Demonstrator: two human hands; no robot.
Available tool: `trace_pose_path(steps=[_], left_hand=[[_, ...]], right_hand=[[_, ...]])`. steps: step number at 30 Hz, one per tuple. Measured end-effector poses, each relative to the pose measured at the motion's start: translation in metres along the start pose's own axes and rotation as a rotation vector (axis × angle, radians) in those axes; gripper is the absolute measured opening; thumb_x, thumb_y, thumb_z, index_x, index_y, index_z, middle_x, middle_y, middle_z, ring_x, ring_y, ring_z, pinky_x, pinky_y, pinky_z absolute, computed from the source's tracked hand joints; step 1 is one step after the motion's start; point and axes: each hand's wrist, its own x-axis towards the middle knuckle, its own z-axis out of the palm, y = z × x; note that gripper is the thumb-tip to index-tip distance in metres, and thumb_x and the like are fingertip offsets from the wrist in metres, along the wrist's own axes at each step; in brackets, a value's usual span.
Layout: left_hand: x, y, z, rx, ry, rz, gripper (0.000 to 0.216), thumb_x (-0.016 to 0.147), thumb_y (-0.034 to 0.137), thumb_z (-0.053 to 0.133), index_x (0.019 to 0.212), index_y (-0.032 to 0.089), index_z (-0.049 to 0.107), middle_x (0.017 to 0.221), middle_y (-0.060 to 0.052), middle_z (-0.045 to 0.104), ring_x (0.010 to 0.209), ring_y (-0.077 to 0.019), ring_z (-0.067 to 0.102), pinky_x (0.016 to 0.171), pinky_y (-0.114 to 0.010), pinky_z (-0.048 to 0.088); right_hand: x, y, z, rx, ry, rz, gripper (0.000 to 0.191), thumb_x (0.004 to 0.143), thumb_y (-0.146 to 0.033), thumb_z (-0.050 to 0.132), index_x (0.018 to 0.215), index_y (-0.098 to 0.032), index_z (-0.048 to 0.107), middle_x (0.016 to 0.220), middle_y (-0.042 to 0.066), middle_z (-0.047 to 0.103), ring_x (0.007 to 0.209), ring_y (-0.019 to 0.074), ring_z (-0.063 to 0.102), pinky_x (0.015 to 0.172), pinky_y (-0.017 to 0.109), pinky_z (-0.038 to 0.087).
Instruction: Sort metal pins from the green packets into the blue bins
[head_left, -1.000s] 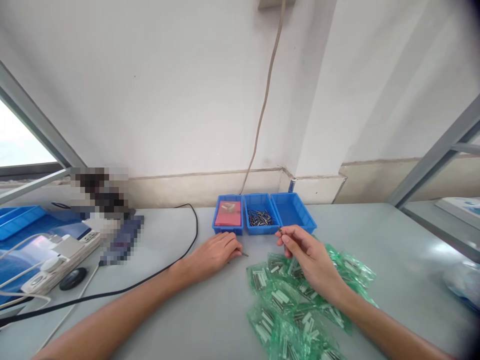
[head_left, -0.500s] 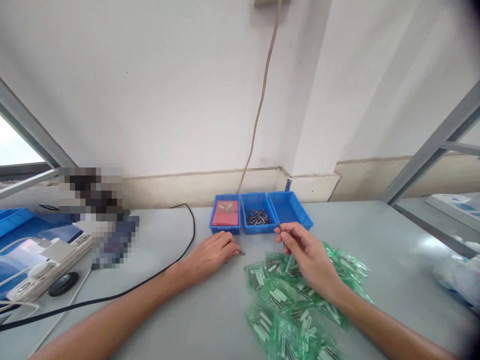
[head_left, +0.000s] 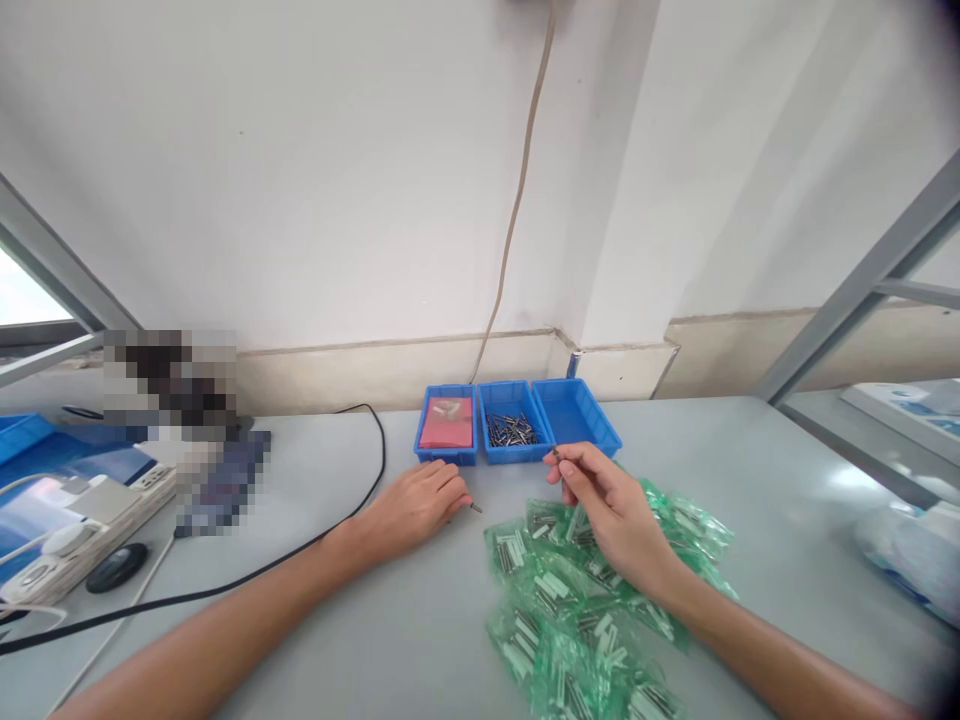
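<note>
My left hand rests on the grey table, its fingers closed on a small metal pin whose tip sticks out past the fingertips. Raised in front of the blue bins, my right hand pinches another short, dark metal pin; its exact kind is too small to make out. Similar metal pins lie loose in the middle blue bin. Below my right hand spreads a pile of green plastic bags with metal pins and white sticks inside, partly covered by that hand.
A blue bin at the left holds a red packet; at the right stands another blue bin. A black cable crosses the table by my left forearm. A power strip and a mouse lie far left.
The whole view has shifted slightly. Both hands stay in nearly the same places, each with its pin; the pin at my left fingertips is tilted a little differently.
</note>
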Motion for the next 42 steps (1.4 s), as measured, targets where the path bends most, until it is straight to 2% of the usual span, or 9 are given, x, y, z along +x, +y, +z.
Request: trace_pose_path(steps=[9,22,28,31,38,42], left_hand=[[0.0001,0.0001,0.0021,0.028,0.014,-0.031,0.036,0.117,0.031,0.036,0.092,0.019,0.059,0.081,-0.003,0.066,0.072,-0.0187,0.06,0.069,-0.034,0.043],[0.0025,-0.0005,0.0027,-0.011,-0.074,-0.073,0.038,0.117,0.035,0.035,0.089,0.02,0.056,0.081,-0.003,0.067,0.073,-0.019,0.065,0.067,-0.03,0.045],[0.002,-0.0015,0.005,-0.028,-0.053,-0.079,0.041,0.117,0.037,0.035,0.088,0.02,0.057,0.08,-0.002,0.066,0.071,-0.0186,0.065,0.066,-0.03,0.045],[0.0026,-0.0014,0.0039,-0.02,-0.068,-0.082,0.04,0.117,0.037,0.035,0.089,0.02,0.057,0.08,-0.002,0.067,0.072,-0.0182,0.065,0.066,-0.03,0.045],[0.0022,-0.0017,0.0035,-0.009,-0.1,-0.084,0.036,0.117,0.035,0.037,0.089,0.02,0.055,0.082,-0.002,0.067,0.073,-0.018,0.065,0.066,-0.029,0.043],[0.0021,-0.0017,0.0039,-0.006,-0.105,-0.087,0.035,0.117,0.035,0.037,0.089,0.02,0.054,0.082,-0.002,0.068,0.074,-0.0184,0.066,0.066,-0.03,0.042]], right_hand=[[-0.0006,0.0018,0.0003,-0.027,-0.003,-0.004,0.03,0.108,-0.052,0.053,0.113,-0.026,0.067,0.106,0.007,0.074,0.074,0.019,0.062,0.072,0.034,0.055],[0.0008,-0.0003,0.001,-0.016,-0.002,-0.018,0.028,0.108,-0.05,0.052,0.111,-0.026,0.067,0.104,0.005,0.073,0.072,0.0183,0.061,0.07,0.033,0.054],[0.0017,-0.004,-0.0002,-0.036,0.012,-0.044,0.029,0.108,-0.05,0.051,0.108,-0.025,0.068,0.099,0.006,0.074,0.07,0.0187,0.061,0.069,0.034,0.055],[0.0008,-0.0034,-0.0009,-0.06,0.012,-0.039,0.029,0.107,-0.05,0.054,0.111,-0.026,0.068,0.102,0.006,0.076,0.072,0.0193,0.063,0.07,0.034,0.056],[0.0001,-0.0005,-0.0011,-0.116,0.014,-0.013,0.026,0.107,-0.049,0.054,0.112,-0.026,0.066,0.094,0.004,0.075,0.072,0.0209,0.068,0.07,0.035,0.054],[0.0016,-0.0013,-0.0016,-0.133,0.034,-0.05,0.023,0.106,-0.046,0.056,0.108,-0.026,0.068,0.103,0.005,0.07,0.073,0.02,0.068,0.073,0.037,0.054]])
